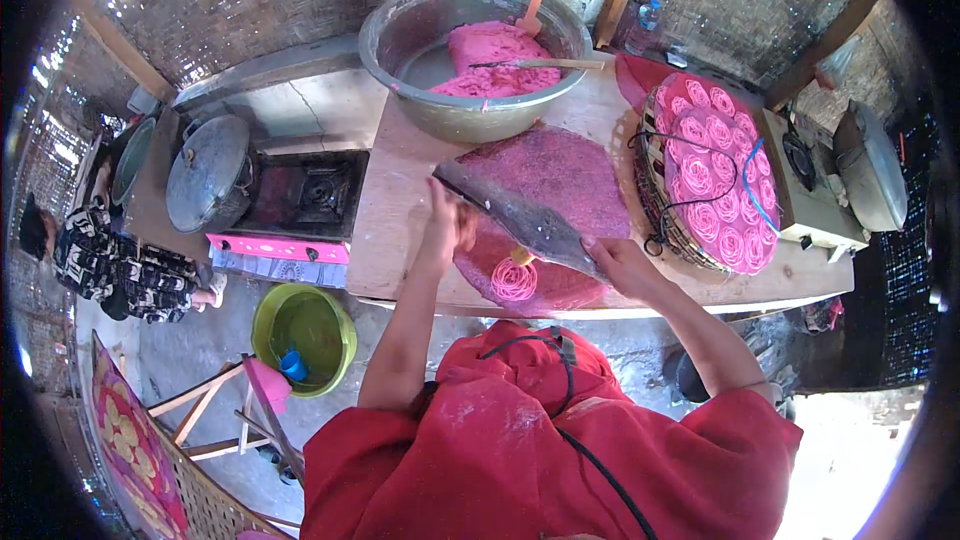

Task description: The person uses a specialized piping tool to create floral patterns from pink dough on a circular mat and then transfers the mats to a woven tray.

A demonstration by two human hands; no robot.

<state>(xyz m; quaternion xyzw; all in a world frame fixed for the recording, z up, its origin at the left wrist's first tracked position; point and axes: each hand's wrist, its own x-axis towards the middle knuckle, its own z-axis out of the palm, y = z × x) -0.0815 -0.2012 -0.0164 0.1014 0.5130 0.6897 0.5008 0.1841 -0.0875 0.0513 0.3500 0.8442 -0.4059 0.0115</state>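
Head view: both hands are working at centre frame over a round pink-stained board (560,180) w/ a wooden table (400,230) under it. The left hand (450,225) is closing around the near-left end of a long grey dough-smeared blade (520,218); the right hand (620,265) is pressing fingers, mostly flat, on its lower-right end, grip not fully visible. A small coiled pink noodle nest (514,280) is sitting on the board's lower edge, just under the blade. A big metal basin (400,30) w/ pink dough (495,58) is sitting top centre; a woven tray (655,210) of finished pink coils (715,175) is lying to the right. Risk, as I judge it: the nest is lying close to the table edge, so a careless scrape could be pushing it off; the slick blade could be slipping from the flat right fingers.
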